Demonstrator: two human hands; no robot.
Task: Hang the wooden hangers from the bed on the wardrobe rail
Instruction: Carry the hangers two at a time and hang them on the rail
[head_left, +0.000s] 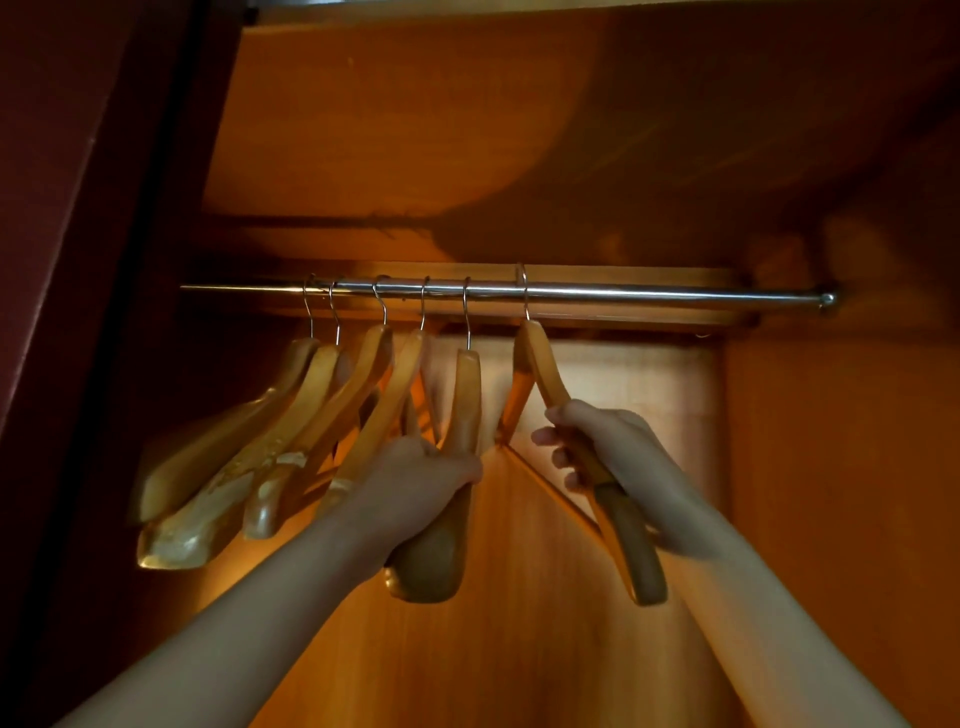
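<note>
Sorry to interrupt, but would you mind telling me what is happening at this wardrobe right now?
A person is hanging wooden hangers on the metal wardrobe rail. Six hangers have their hooks over the rail. The left hand grips the fifth hanger, and the right hand grips the lower arm of the rightmost hanger, which hangs a little apart from the rest. The four hangers further left hang bunched together, untouched. The right part of the rail is bare.

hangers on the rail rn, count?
6, all hooked on the rail: four bunched left, one in the left hand, one in the right hand. None visibly hidden.
</note>
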